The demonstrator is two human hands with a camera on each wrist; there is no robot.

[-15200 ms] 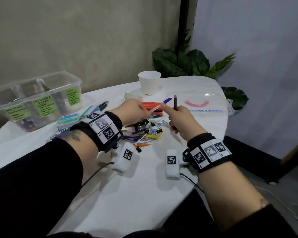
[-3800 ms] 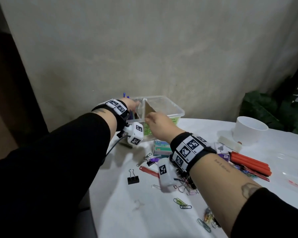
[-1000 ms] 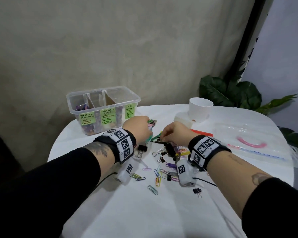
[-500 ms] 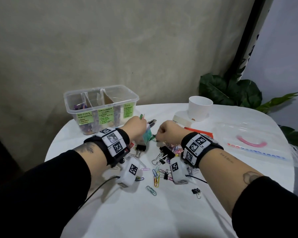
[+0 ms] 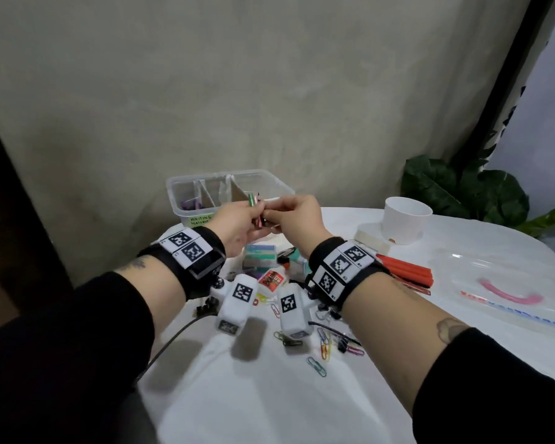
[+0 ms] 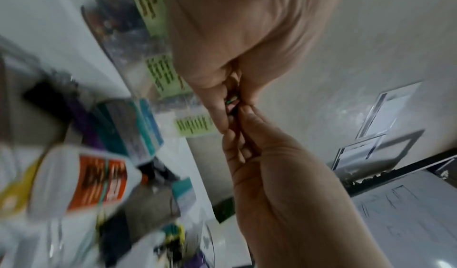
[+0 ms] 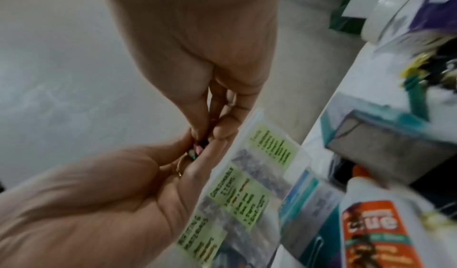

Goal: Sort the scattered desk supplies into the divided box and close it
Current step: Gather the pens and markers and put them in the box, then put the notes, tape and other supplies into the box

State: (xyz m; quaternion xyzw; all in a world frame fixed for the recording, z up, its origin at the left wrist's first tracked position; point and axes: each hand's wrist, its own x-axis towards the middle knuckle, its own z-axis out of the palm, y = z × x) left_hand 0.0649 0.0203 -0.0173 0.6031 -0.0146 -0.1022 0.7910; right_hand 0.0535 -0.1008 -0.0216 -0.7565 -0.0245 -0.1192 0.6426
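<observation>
Tabletop: we've got the white tabletop [image 5: 269, 395] under both arms, paper clips [image 5: 324, 347] and small black clips strewn across it just below the wrists.
Box: the clear divided box [image 5: 186, 206] stands at the far edge, lid off, green labels on its front wall; it lies straight ahead of and just beyond the hands.
Lid: what looks like the clear lid [image 5: 507, 283] lies flat on the right side, well apart from the box.
Other supplies: a glue bottle [image 5: 271, 281], small teal boxes [image 5: 259, 256] and red sticks [image 5: 404, 272] lie between the wrists and the box, not yet sorted.
Left hand: our left hand [image 5: 237, 224] is raised in front of the box, fingers curled round a small bundle of thin sticks [image 5: 253, 205], green and pink ends poking up.
Right hand: our right hand [image 5: 297, 219] meets the left fingertip to fingertip and pinches the same bundle from the other side.
Bundle axis: it stands nearly upright, tips level with the box's near rim.
Nearer hand: we judge the left closer to the left-hand compartment, the one labelled for writing things.
Next move: a short push forward and down into that compartment; which compartment suits the bundle we can't confirm.
</observation>
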